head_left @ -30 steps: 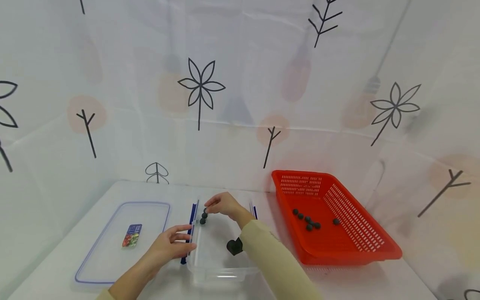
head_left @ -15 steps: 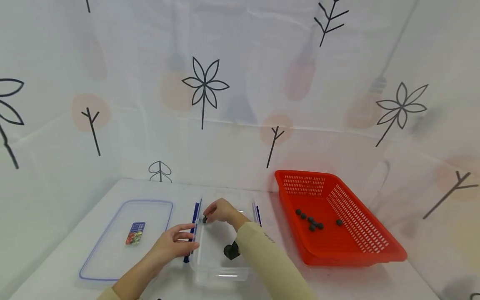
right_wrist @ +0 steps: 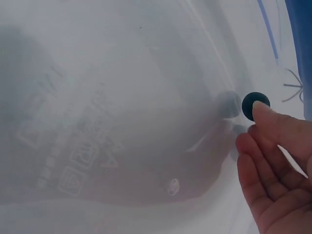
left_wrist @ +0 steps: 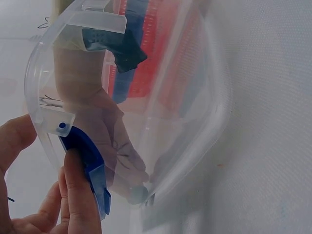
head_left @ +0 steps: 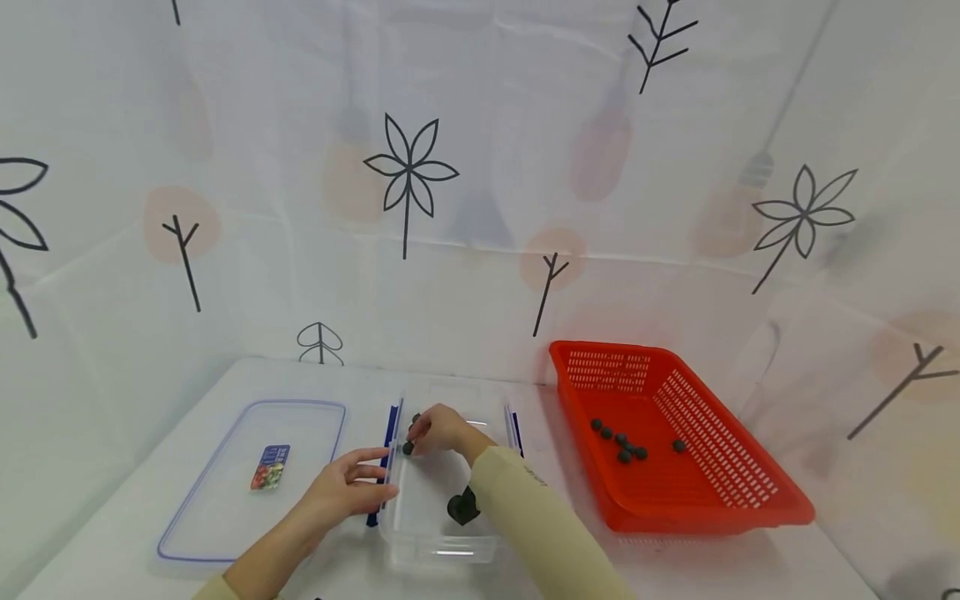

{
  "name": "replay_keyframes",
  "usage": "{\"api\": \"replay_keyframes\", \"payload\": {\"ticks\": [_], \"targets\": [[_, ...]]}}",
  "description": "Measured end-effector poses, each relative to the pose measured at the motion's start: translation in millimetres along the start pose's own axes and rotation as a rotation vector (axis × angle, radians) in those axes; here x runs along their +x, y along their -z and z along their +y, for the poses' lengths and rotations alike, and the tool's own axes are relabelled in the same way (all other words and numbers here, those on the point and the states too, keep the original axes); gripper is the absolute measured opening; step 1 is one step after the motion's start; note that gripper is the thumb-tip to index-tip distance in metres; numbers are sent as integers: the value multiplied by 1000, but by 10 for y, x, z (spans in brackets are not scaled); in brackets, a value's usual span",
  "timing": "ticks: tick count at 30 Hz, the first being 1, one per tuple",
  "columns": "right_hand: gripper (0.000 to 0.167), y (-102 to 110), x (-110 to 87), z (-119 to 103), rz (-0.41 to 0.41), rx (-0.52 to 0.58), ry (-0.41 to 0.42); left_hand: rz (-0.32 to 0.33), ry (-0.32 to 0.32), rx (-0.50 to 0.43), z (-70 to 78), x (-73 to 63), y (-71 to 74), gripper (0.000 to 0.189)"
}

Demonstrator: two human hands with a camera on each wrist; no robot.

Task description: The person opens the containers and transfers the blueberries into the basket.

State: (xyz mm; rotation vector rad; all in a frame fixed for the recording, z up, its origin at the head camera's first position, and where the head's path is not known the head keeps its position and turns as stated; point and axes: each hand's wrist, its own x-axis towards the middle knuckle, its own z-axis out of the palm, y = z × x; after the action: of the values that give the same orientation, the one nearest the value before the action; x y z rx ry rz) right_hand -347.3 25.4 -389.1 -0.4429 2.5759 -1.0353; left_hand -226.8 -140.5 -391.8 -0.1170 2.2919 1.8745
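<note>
A clear plastic box (head_left: 450, 546) with blue side latches stands in the middle of the table in the head view. Inside it, along the left wall, my right hand (head_left: 444, 429) pinches a small dark ball (right_wrist: 256, 103) at its fingertips. Another dark ball (head_left: 416, 417) shows just beyond those fingers, partly hidden. My left hand (head_left: 348, 487) touches the box's left side from outside with fairly straight fingers. In the left wrist view its fingers rest on the blue latch (left_wrist: 87, 153), while its thumb meets the rim. The box wall blurs the right fingertips there.
To the right, a red slotted basket (head_left: 705, 517) has several dark balls (head_left: 624, 457) on its floor. A clear lid (head_left: 217, 525) with a blue edge and a colourful label (head_left: 270, 467) lies at the left. A patterned white curtain (head_left: 480, 192) hangs behind the table.
My right hand has come down and slightly nearer along the box's left wall, its fingers now at a lower ball. The left hand stays against the box. The head view has shifted slightly.
</note>
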Motion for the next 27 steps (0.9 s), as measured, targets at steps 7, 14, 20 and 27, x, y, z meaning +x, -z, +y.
{"api": "replay_keyframes", "payload": {"ticks": [7,14,20,27], "targets": [[11,-4,-16,-36,-55,-83,64,-8,-3,-8,6,-6,7,65],[6,24,-19,-54,-68,-106,101,-10,2,-2,-8,-1,3,65],[11,20,7,-45,-93,-192,133,1,3,-1,-14,8,-3,64],[19,39,56,8,34,-217,136,5,10,0,-15,9,-6,65]]}}
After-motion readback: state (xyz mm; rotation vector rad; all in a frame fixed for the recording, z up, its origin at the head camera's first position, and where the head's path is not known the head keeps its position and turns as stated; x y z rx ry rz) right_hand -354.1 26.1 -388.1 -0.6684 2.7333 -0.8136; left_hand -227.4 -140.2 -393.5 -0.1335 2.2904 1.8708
